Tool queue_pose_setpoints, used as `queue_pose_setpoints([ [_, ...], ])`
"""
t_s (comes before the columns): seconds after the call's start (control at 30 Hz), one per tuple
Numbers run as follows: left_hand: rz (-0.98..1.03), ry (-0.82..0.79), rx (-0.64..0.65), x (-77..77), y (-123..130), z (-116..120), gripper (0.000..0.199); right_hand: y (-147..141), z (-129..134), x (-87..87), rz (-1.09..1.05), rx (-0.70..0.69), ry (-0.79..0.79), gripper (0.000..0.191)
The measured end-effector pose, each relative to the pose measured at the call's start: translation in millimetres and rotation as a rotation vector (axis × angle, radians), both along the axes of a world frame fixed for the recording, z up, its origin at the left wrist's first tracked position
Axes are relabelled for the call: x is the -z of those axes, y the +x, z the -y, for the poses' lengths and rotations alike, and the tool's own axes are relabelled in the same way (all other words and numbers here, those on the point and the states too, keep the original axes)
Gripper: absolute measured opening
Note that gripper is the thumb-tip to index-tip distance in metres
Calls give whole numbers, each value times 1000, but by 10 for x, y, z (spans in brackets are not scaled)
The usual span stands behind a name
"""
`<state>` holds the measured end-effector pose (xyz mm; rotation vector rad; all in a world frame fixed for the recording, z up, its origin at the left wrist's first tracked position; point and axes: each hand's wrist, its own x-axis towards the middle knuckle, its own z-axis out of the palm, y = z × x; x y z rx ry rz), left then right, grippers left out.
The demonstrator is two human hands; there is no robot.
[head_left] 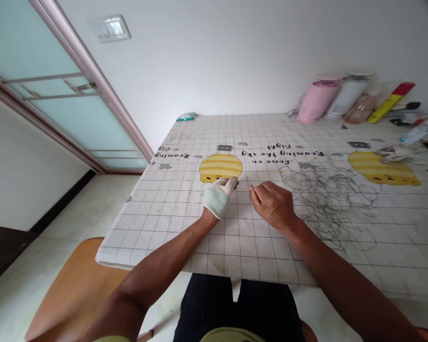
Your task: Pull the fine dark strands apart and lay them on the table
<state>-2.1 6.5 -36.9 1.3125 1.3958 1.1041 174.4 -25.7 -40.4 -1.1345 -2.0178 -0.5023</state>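
Note:
My left hand (220, 195) wears a white glove with a pale green cuff, and its fingers are pinched together over the yellow balloon print on the tablecloth. My right hand (273, 203) is bare and closed, thumb against the curled fingers, a short gap to the right of the left. Whatever either pinch holds is too thin or small to make out. Just right of my right hand, a loose tangle of thin dark strands (330, 202) spreads over the checked tablecloth (157, 218).
A white glove (406, 153) lies at the right. Along the wall stand a pink cylinder (317, 100), a white cylinder (347, 95), a pinkish bottle (361, 108) and a yellow-red box (390, 102). A small green-white packet (187, 117) rests at the far left corner. A wooden chair (74, 285) is beside the table.

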Motion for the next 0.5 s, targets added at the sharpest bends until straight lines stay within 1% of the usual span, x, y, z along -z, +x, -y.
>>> queue_pose_setpoints([
  [0.07, 46, -58, 20, -9, 39, 56, 41, 1, 4, 8, 132, 21, 91, 37],
  [0.13, 33, -55, 81, -16, 73, 93, 42, -18, 14, 30, 229, 21, 126, 36],
  [0.23, -29, -37, 124, -10, 92, 81, 35, -64, 28, 69, 340, -9, 115, 34],
  [0.3, -26, -75, 123, 5, 75, 40, 28, -86, 33, 79, 369, -55, 94, 33],
  [0.37, 26, -122, 124, 23, 38, -4, 22, -90, 28, 66, 336, -126, 42, 31],
  [0.4, 66, -137, 131, 31, 14, -22, 20, -83, 21, 54, 276, -158, 1, 28],
  [0.47, 153, -149, 150, 45, -34, -50, 20, -54, -5, 24, 63, -175, -97, 21],
  [0.5, 198, -142, 166, 52, -57, -60, 21, -32, -25, 8, -75, -157, -149, 18],
])
